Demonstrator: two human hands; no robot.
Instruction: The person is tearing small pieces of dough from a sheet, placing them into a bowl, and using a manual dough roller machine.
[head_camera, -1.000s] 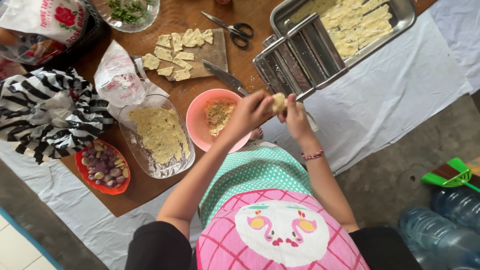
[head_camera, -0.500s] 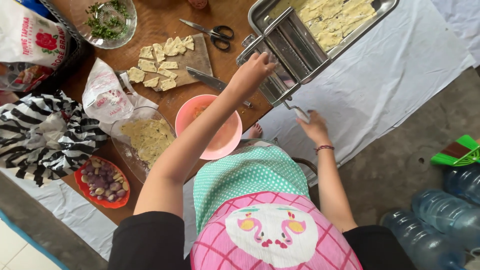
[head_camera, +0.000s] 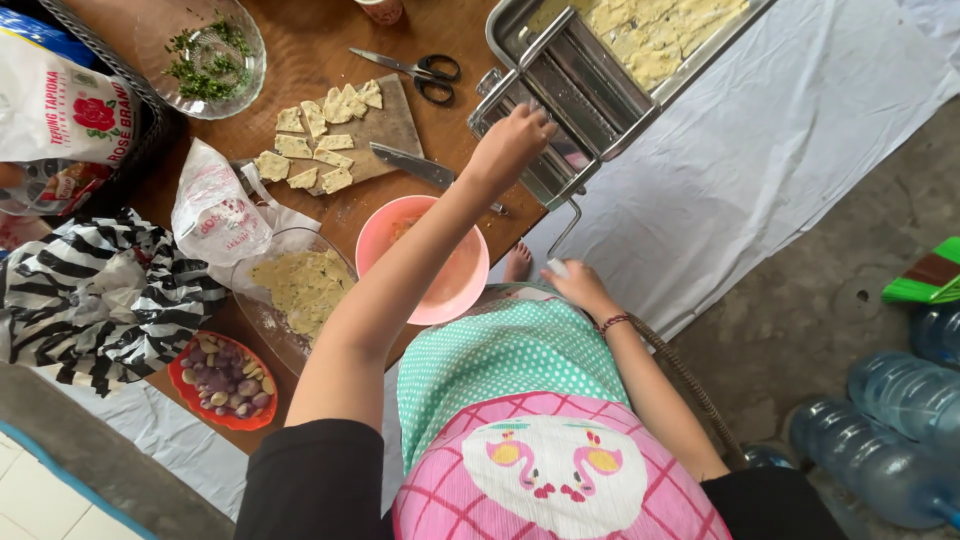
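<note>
Two hands are working: left hand (head_camera: 512, 140) is closing fingers over the steel roller machine (head_camera: 560, 110), right hand (head_camera: 575, 285) gripping its crank handle (head_camera: 566, 225) at six o'clock.

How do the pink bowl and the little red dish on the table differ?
The pink bowl is larger, deeper and nearly empty, partly hidden under the left arm; the red dish is smaller, shallow and filled with purplish and pale cloves or bulbs. The pink bowl sits near the metal roller machine, the red dish at the table's near edge. Both are round and look like plastic.
</note>
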